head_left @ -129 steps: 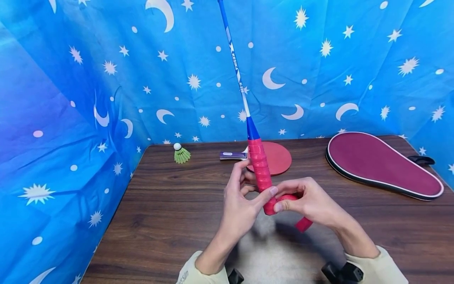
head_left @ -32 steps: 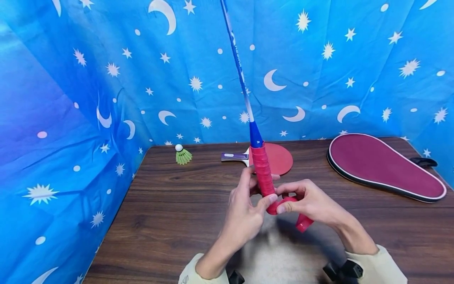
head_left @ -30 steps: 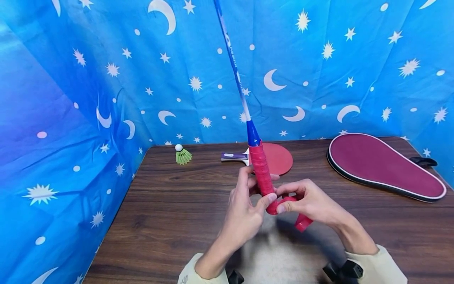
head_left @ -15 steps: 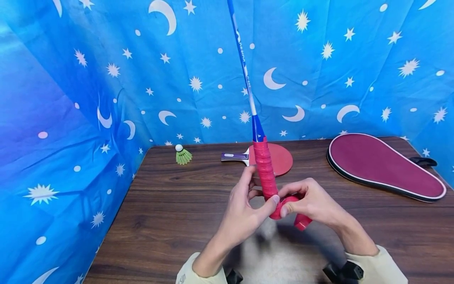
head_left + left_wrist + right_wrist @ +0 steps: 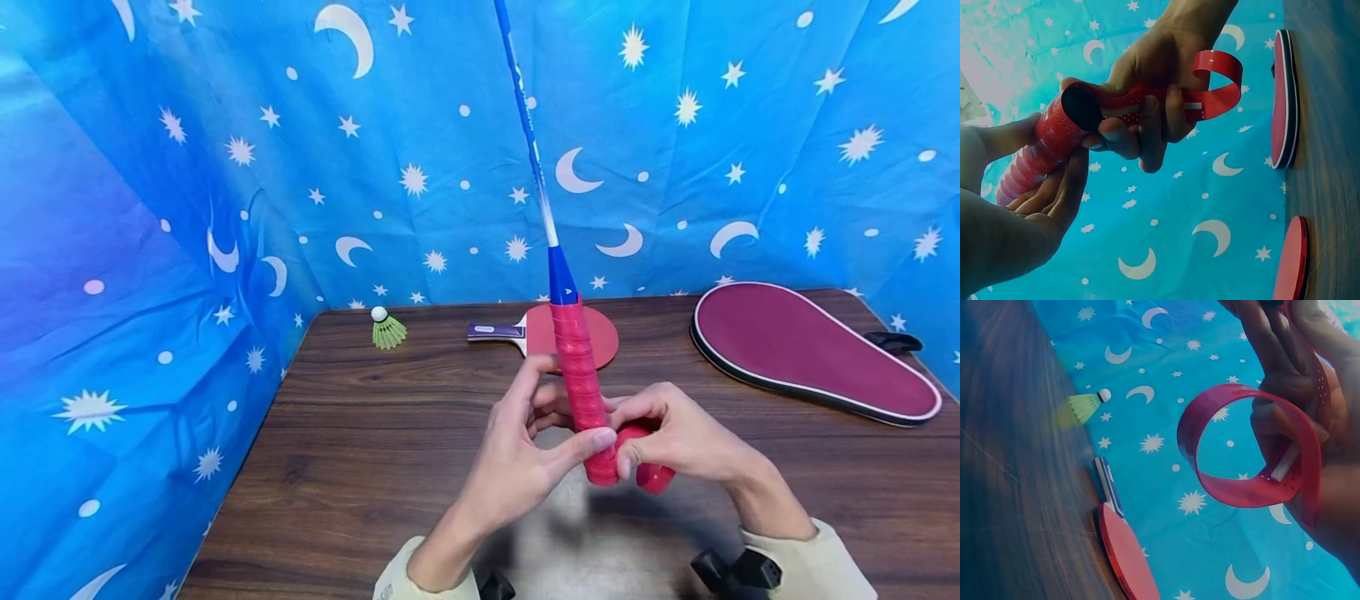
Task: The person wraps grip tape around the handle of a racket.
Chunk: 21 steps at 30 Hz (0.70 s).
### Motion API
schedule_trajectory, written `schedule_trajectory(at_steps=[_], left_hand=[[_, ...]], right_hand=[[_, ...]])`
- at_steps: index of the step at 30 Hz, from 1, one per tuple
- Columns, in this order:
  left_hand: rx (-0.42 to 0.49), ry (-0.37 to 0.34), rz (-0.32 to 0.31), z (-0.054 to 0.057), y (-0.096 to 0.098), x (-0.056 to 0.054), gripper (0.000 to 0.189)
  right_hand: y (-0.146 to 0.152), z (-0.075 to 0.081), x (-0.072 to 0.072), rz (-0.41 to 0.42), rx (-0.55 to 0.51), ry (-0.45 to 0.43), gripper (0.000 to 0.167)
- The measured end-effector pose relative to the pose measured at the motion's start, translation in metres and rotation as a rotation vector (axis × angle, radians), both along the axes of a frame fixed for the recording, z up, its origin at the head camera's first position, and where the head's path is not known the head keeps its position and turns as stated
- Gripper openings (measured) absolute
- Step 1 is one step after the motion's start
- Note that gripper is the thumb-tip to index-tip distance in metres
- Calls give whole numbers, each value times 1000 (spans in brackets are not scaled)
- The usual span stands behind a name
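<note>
A blue-and-white badminton racket (image 5: 534,158) stands tilted in my hands, its head out of view. Red grip tape (image 5: 577,358) winds in ridges round its handle, and the dark butt end (image 5: 1081,107) shows in the left wrist view. My left hand (image 5: 517,454) holds the wrapped handle low down, thumb across the front and fingers behind. With thumb and fingers my right hand (image 5: 686,437) pinches the tape's loose length beside the butt. The free end of the tape (image 5: 1210,419) curls into a loop below that hand, showing small holes and a white strip.
On the wooden table (image 5: 360,433) behind my hands lies a red table tennis bat (image 5: 540,333). A yellow-green shuttlecock (image 5: 387,330) is at the back left. To the right rests a maroon bat case (image 5: 802,350). A blue star-and-moon cloth (image 5: 435,125) hangs behind and at the sides.
Both hands have shifted slightly right and lower with the racket, whose shaft has swung to the right. The loose tape by the right hand looks shorter in the head view.
</note>
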<state>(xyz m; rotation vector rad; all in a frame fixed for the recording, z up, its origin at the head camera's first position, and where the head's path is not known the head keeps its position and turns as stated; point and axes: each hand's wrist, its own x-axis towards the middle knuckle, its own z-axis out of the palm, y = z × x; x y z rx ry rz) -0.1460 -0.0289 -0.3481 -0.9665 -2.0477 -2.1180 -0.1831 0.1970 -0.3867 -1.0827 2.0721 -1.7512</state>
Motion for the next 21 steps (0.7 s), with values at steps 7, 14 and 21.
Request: schedule_trajectory(at_steps=[7,14,21], left_hand=[[-27,-10,14,-4,5,6,54],[-43,-6,65,-9,6,6,60],[-68,-28,147,-7,4,1,72]], right_hand=[[5,-2,0,143,-36,-15,23],[9,-7,-1,131,10,23,27],[10,-5,-6,192,-10,56,35]])
